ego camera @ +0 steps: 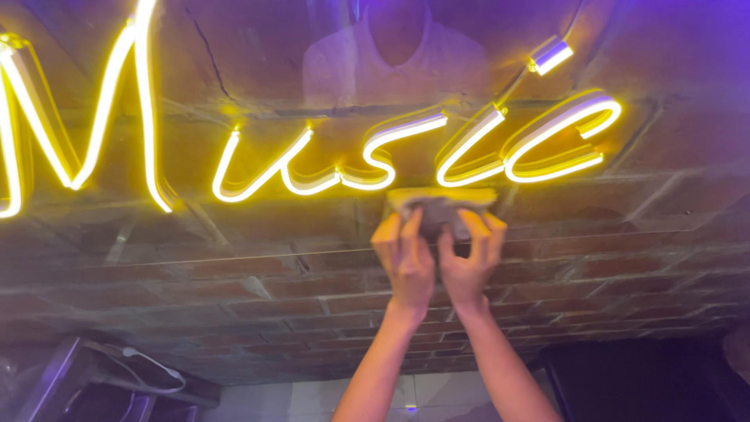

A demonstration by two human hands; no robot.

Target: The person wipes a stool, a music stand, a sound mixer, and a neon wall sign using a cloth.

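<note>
Both my hands reach up to a brick wall (pixel 234 289) covered by a clear glossy panel. My left hand (pixel 404 258) and my right hand (pixel 469 254) sit side by side, fingers pressed onto a small grey cloth or pad (pixel 439 209) held flat against the panel. The cloth lies just below the glowing yellow neon script sign (pixel 328 168), under its last letters. My forearms rise from the bottom middle of the view.
A small metal standoff mount (pixel 550 56) holds the panel at upper right. A person's torso is reflected in the panel at the top (pixel 394 62). A dark stand with cables (pixel 117 375) sits lower left and a dark box (pixel 641 383) lower right.
</note>
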